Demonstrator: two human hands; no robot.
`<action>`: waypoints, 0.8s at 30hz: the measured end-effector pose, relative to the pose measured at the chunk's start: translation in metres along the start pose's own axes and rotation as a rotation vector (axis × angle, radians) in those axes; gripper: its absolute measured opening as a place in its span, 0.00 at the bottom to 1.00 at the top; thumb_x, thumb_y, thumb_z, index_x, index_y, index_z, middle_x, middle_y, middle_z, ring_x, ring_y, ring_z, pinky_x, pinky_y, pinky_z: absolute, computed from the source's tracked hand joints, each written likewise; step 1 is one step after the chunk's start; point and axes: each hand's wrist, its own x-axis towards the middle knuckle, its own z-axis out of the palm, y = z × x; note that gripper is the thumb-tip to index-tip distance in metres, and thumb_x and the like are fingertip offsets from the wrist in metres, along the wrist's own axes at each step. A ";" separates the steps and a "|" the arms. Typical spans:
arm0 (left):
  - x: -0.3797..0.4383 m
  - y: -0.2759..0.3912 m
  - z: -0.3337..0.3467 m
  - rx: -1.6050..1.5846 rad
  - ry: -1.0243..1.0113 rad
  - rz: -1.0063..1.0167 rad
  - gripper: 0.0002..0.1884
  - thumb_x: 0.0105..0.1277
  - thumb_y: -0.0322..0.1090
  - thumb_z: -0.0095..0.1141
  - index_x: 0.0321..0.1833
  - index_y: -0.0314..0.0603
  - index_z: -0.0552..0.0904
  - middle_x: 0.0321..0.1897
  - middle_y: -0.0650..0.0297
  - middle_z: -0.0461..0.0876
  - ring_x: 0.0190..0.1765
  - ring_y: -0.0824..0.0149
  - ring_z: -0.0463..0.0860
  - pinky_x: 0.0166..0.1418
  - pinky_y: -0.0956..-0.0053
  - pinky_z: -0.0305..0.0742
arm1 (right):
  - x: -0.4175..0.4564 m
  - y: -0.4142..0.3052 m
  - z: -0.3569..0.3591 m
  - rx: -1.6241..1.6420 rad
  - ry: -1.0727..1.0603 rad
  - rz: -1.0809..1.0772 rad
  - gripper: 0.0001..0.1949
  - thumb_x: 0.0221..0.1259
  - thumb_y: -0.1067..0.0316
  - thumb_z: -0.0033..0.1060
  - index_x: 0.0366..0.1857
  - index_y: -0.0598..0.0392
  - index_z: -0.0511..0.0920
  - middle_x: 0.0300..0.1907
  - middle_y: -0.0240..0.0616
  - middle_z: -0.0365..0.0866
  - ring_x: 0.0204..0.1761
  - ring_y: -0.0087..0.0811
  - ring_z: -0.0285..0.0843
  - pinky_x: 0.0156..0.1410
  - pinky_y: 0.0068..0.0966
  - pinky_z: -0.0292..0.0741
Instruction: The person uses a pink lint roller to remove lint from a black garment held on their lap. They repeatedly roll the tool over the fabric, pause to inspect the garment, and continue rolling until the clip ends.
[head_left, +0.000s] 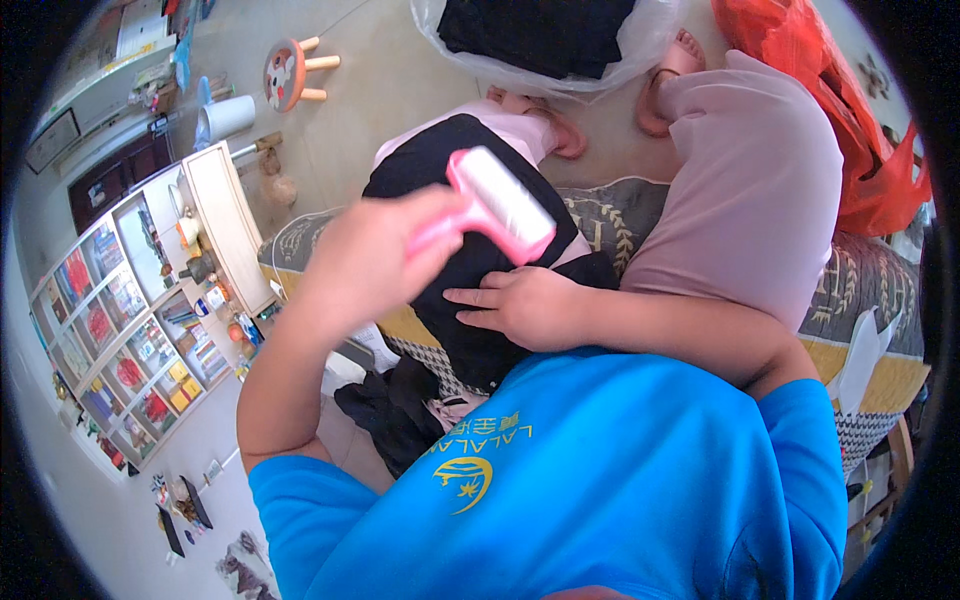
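My left hand (367, 251) grips the pink handle of a lint roller (504, 201) with a white sheet roll. Slight blur covers this hand and the roller, which is held over black cloth (442, 161) draped across my left thigh and knee. I cannot tell whether the roll touches the cloth. Lying on the same cloth, near my lap, is my right hand (529, 309), palm down with its fingers spread. More dark clothing (394, 409) is bunched beside my left hip, with a bit of pink fabric.
A clear plastic bag (517, 79) holding black cloth stands before my feet. To the right is a red plastic bag (862, 180). A small stool (289, 75) lies tipped on the floor. Shelving (127, 322) stands at left. I sit on a patterned seat cover (622, 217).
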 end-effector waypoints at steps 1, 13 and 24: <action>-0.016 0.005 0.002 0.125 -0.027 0.019 0.15 0.65 0.39 0.60 0.54 0.49 0.83 0.33 0.51 0.86 0.37 0.47 0.86 0.39 0.56 0.81 | 0.001 -0.004 0.003 -0.086 0.023 -0.023 0.24 0.59 0.62 0.56 0.61 0.53 0.79 0.74 0.39 0.67 0.55 0.35 0.77 0.61 0.30 0.77; 0.053 -0.003 0.099 0.119 0.097 0.047 0.11 0.66 0.39 0.56 0.48 0.46 0.83 0.32 0.49 0.87 0.37 0.48 0.88 0.38 0.54 0.83 | -0.010 -0.023 0.003 -0.292 -0.014 0.019 0.28 0.60 0.61 0.55 0.67 0.51 0.73 0.76 0.36 0.63 0.64 0.41 0.71 0.70 0.35 0.71; -0.129 -0.060 0.135 -0.500 1.107 -0.186 0.22 0.69 0.27 0.60 0.66 0.34 0.75 0.41 0.61 0.85 0.37 0.76 0.80 0.43 0.79 0.76 | 0.002 -0.021 0.001 -0.230 0.066 0.018 0.11 0.55 0.63 0.65 0.42 0.47 0.81 0.44 0.33 0.77 0.51 0.35 0.78 0.53 0.32 0.78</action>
